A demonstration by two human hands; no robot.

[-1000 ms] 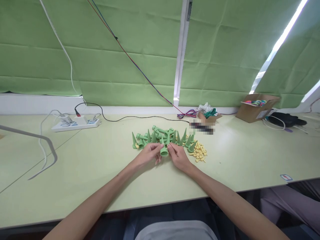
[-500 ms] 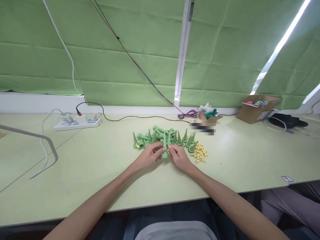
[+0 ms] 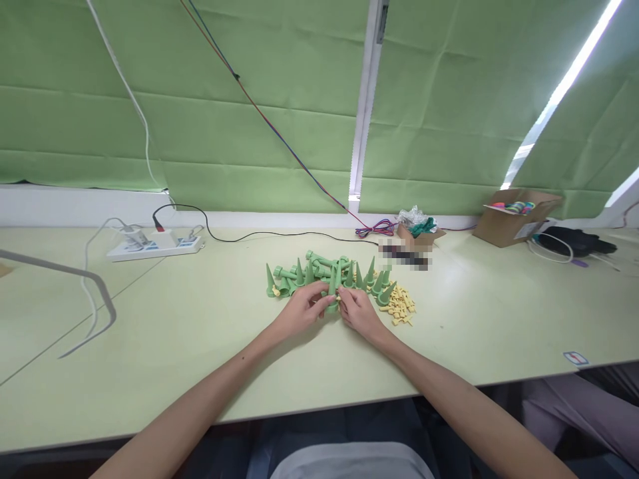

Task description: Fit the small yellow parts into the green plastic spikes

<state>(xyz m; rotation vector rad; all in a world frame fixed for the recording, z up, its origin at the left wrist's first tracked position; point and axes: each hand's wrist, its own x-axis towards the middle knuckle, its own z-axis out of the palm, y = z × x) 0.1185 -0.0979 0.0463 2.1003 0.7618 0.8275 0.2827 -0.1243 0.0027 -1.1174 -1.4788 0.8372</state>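
Observation:
My left hand point(image 3: 305, 307) is closed on a green cone point(image 3: 332, 283) that stands point up between my hands. At the cone's right side, the fingertips of my right hand point(image 3: 360, 311) pinch a small yellow piece point(image 3: 338, 299). Behind both hands lies a pile of green parts point(image 3: 319, 258), several of them pointed cones. A heap of small yellow pieces point(image 3: 401, 304) lies to the right of my right hand. At the pile's left end a yellow piece point(image 3: 275, 291) touches an upright cone point(image 3: 270, 279).
A white power strip point(image 3: 154, 247) with plugs lies at the back left of the table point(image 3: 219, 386). Toward the back right are a small open box point(image 3: 424, 238), a larger cardboard box point(image 3: 506, 223) and a black item point(image 3: 574, 241). A person's leg point(image 3: 584, 412) shows at the lower right.
The held cone has tilted and shifted slightly to the right with my left hand. My right hand has moved a little right, and the small yellow piece at its fingertips shows more clearly.

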